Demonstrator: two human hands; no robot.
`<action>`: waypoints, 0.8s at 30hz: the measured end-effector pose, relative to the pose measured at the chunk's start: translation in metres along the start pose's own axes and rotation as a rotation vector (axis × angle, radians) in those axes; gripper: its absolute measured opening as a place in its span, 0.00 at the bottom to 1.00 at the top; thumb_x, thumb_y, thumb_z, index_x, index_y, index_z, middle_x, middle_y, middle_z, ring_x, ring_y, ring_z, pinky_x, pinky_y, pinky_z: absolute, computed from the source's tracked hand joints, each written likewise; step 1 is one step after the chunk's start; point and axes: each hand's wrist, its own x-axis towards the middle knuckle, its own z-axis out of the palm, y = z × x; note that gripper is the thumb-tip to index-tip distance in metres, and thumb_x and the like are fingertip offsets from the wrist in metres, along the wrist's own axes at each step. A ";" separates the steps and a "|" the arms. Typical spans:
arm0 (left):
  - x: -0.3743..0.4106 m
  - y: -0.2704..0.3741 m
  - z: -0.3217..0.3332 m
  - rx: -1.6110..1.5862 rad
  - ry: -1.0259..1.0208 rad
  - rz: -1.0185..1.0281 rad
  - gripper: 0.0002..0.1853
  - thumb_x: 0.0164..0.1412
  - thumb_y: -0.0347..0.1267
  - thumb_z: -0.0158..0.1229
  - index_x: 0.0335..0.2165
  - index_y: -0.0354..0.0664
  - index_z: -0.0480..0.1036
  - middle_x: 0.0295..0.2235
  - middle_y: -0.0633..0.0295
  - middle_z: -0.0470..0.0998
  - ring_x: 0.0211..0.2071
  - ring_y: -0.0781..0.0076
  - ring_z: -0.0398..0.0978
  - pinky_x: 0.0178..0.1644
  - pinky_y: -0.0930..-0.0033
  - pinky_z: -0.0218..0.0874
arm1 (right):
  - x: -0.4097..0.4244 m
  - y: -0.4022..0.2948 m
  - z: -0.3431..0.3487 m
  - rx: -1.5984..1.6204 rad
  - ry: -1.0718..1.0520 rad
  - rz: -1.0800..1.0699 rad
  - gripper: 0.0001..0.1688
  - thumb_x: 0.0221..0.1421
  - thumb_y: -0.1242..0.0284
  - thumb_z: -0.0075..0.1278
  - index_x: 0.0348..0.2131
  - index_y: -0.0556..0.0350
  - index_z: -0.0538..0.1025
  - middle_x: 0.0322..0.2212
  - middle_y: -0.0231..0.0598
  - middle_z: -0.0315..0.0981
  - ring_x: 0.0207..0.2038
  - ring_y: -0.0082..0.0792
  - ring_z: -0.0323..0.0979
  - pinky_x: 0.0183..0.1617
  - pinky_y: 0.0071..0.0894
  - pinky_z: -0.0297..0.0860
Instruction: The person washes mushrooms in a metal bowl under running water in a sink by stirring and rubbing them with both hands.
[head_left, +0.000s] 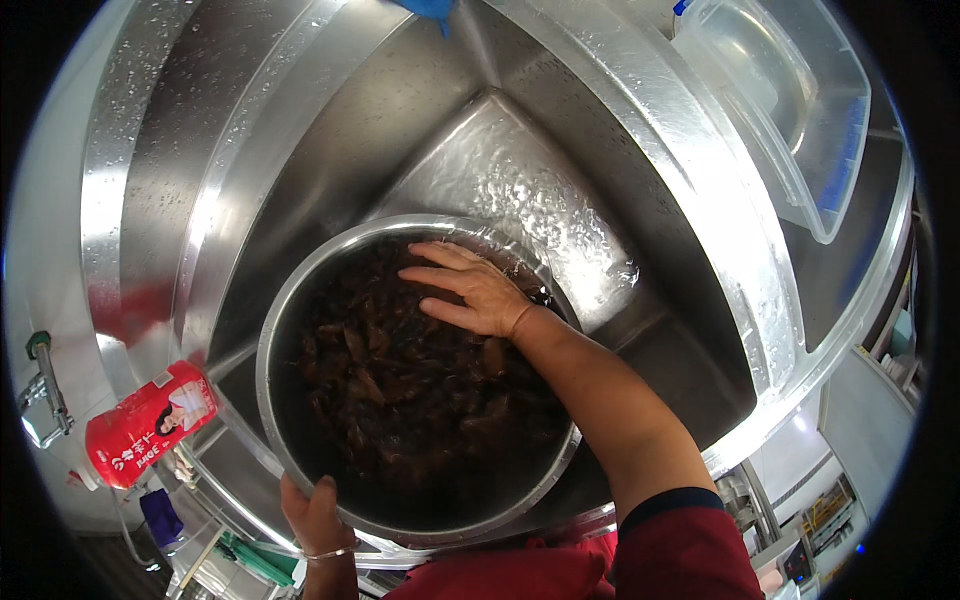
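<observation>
A large round stainless steel bowl (271, 330) stands tilted in a deep steel sink (645, 172). Dark brown, leaf-like pieces (405, 375) lie in dark water inside it; what they are cannot be told. My left hand (311, 510), with a bracelet at the wrist, grips the bowl's near left rim, thumb on top. Over the far side of the bowl my right hand (469, 289) is spread, palm down, at the surface of the contents, with nothing seen held in it. Water ripples on the sink floor (525, 195) beyond the bowl.
A red bottle (150, 424) stands on the left by the sink's edge, near a metal tap (49, 397). At the upper right is a clear plastic container (825, 150) on the steel counter. Something blue (427, 9) hangs over the sink's far edge.
</observation>
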 end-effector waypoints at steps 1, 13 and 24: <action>0.003 -0.004 -0.004 0.003 -0.017 0.004 0.20 0.53 0.19 0.49 0.47 0.34 0.68 0.36 0.62 0.74 0.35 0.74 0.72 0.43 0.72 0.64 | -0.002 -0.004 -0.001 -0.032 -0.003 0.013 0.26 0.64 0.55 0.47 0.59 0.38 0.72 0.65 0.40 0.58 0.66 0.48 0.55 0.71 0.47 0.51; 0.021 -0.041 -0.027 0.003 -0.030 0.064 0.22 0.54 0.19 0.49 0.49 0.34 0.69 0.37 0.63 0.76 0.32 0.76 0.72 0.41 0.74 0.64 | -0.021 -0.028 -0.039 -0.098 0.050 0.005 0.29 0.61 0.60 0.49 0.61 0.42 0.70 0.63 0.42 0.61 0.63 0.50 0.61 0.67 0.46 0.59; 0.008 -0.007 -0.007 -0.008 -0.004 -0.026 0.20 0.55 0.20 0.48 0.48 0.29 0.68 0.40 0.54 0.77 0.38 0.67 0.76 0.46 0.68 0.68 | -0.030 -0.018 -0.016 0.028 0.027 0.156 0.33 0.64 0.57 0.46 0.66 0.37 0.63 0.68 0.41 0.51 0.70 0.51 0.48 0.71 0.49 0.50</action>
